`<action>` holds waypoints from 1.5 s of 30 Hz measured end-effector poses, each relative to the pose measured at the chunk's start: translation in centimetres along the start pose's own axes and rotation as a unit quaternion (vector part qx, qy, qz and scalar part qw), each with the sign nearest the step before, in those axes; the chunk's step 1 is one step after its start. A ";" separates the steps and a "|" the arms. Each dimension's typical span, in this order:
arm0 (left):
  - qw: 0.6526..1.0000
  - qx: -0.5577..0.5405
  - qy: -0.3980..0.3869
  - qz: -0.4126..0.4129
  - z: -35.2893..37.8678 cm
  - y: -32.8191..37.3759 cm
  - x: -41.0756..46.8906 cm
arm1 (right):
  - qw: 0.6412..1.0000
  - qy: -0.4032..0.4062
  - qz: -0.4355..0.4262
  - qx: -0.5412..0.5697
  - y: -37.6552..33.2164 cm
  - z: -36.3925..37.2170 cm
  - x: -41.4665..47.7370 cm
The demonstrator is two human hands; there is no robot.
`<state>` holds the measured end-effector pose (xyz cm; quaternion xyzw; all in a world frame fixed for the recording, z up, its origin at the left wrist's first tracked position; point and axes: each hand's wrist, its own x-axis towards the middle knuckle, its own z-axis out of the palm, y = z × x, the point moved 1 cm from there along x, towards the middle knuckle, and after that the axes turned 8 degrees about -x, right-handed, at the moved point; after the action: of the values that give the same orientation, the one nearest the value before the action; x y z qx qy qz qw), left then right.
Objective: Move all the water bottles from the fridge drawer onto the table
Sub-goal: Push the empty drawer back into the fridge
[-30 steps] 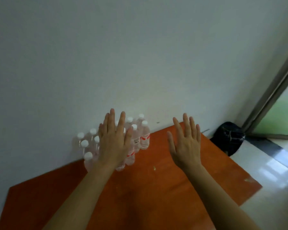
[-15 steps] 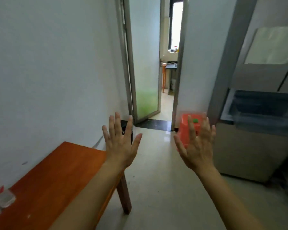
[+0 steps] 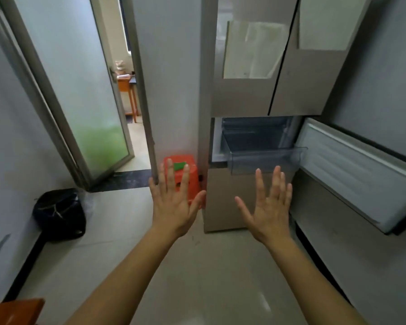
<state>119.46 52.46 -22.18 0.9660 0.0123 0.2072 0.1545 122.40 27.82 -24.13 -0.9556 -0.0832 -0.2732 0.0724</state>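
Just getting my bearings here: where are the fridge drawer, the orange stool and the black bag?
fridge drawer (image 3: 265, 161): head view, on its clear front wall.
orange stool (image 3: 193, 181): head view, on its right side, beside the fingers.
black bag (image 3: 59, 213): head view, on its middle.

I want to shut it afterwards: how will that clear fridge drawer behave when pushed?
The clear drawer looks like thin plastic and seems empty, so it is probably light and slides easily. Its thin walls may flex if pushed off-centre.

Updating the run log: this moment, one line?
left hand: open | right hand: open | fridge drawer: out, no bottles seen
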 end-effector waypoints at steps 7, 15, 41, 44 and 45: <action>0.992 -0.004 -0.080 0.093 9.0 9.9 13.5 | 0.995 -0.055 0.058 -0.051 12.5 2.6 7.2; 0.985 0.009 -0.107 0.136 17.8 19.3 23.2 | 0.991 -0.060 0.114 -0.044 24.8 7.2 15.1; 0.961 0.091 -0.260 -0.019 40.8 19.7 37.2 | 0.835 -0.387 0.247 0.304 35.3 31.3 32.0; 0.951 0.113 -0.288 -0.013 42.6 19.5 39.0 | 0.765 -0.363 0.371 0.382 34.7 32.9 33.4; 0.951 0.116 -0.285 -0.014 42.9 19.6 39.3 | 0.737 -0.345 0.400 0.422 34.5 33.3 33.6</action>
<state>171.90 24.64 -37.80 0.9958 0.0056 -0.0817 0.0417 174.38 4.27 -37.41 -0.8010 0.1803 0.1928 0.5374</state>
